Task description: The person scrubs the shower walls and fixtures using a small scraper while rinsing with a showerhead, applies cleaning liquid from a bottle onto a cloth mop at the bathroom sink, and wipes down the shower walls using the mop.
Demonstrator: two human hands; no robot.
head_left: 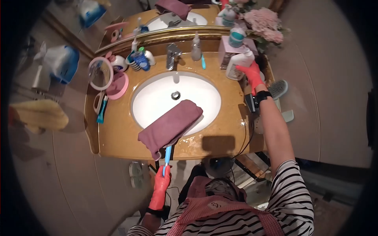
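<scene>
My left hand [160, 187], in a red rubber glove, is closed round a slim blue handle [168, 155] in front of the counter's front edge. The far end of the handle meets a folded purple cloth [171, 126], so its head is hidden. That cloth lies over the front of the white oval sink [149, 100] and onto the counter. At the back right, my right hand [252, 74], also gloved in red, has its fingers wrapped on a white bottle [239, 66]. The bottle stands slightly tilted beside a pink box [227, 51].
A faucet [171, 57] and a clear pump bottle [196, 49] stand behind the sink. A round pink mirror [100, 73], tubes and a blue razor [102, 110] sit left. A hair brush [277, 89] and a black cord [250, 137] are right. The counter [189, 151] is wet in front.
</scene>
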